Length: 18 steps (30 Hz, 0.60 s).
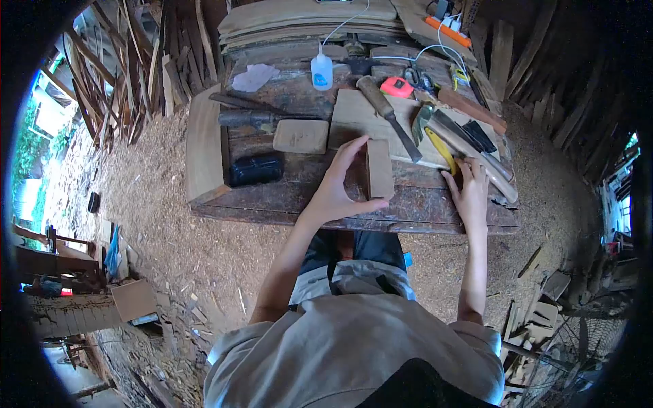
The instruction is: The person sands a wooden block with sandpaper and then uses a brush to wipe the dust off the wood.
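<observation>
My left hand (337,187) is closed around a small wooden block (380,170) standing at the table's front part, fingers over its far end and thumb at its near end. My right hand (469,194) rests at the table's right side with fingers apart. Between its thumb and index finger lies the end of a slim curved yellow tool (441,148). The fingertips reach the wooden handle of a hammer (479,158). A chisel (394,117) with a wooden handle lies on a flat board (350,119) beyond the block. Left of my left hand is a tan rectangular block (300,136).
A dark bottle-like object (256,169) and a long dark tool (248,119) lie at left, near a thick plank (206,146). Further back are a white squeeze bottle (322,71), a red tape measure (397,87) and an orange power strip (448,31). Sawdust covers the floor (204,255).
</observation>
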Each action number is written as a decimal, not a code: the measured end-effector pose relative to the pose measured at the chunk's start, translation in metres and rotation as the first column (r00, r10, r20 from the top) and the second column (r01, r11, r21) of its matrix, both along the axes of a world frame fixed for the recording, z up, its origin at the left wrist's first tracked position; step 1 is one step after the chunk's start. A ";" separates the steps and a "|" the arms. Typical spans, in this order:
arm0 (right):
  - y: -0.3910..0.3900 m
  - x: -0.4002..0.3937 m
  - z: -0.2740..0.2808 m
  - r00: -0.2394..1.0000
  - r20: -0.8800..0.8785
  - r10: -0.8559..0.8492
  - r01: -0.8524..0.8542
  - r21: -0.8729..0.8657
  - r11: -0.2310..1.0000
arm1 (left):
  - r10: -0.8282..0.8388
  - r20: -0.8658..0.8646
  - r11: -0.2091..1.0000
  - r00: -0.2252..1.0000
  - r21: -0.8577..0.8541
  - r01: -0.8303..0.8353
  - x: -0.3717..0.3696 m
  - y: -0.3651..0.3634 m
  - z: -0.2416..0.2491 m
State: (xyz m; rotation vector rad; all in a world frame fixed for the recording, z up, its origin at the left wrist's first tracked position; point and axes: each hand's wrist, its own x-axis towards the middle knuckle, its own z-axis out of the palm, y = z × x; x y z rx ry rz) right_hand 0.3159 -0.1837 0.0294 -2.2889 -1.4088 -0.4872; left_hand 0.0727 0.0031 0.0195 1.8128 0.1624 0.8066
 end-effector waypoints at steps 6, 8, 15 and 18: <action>0.007 0.009 0.000 0.996 -0.062 0.069 -0.065 0.059 0.996 | 0.115 -0.055 0.989 0.992 0.101 -0.109 0.002 0.000 0.000; 0.003 0.007 0.004 0.990 -0.112 0.083 -0.072 0.100 0.992 | 0.140 -0.037 0.984 0.989 0.120 -0.135 0.003 -0.001 -0.002; 0.000 -0.032 0.063 0.877 -0.433 0.209 -0.071 0.312 0.947 | 0.247 -0.009 0.943 0.969 0.231 -0.239 0.005 -0.004 0.003; 0.010 -0.054 0.084 0.759 -0.549 0.349 -0.085 0.448 0.890 | 0.259 -0.003 0.928 0.966 0.279 -0.248 0.006 -0.002 0.006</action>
